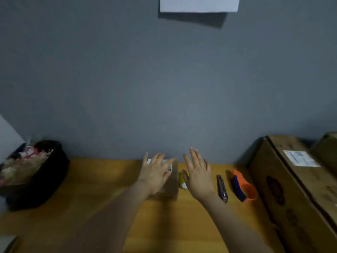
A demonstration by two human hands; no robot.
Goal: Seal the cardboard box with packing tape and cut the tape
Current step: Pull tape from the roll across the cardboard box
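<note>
A small cardboard box with a white label sits on the wooden table near the wall. My left hand hovers flat over the box with fingers spread, holding nothing. My right hand is open with spread fingers just right of the box, above a small yellow and white object that it partly hides. A dark utility knife lies to the right of that hand. Further right lies an orange and blue tape dispenser.
A large cardboard carton with a shipping label fills the right side of the table. A black bin stuffed with crumpled wrappers stands at the left. The grey wall rises right behind the table, with a white sheet hanging high up.
</note>
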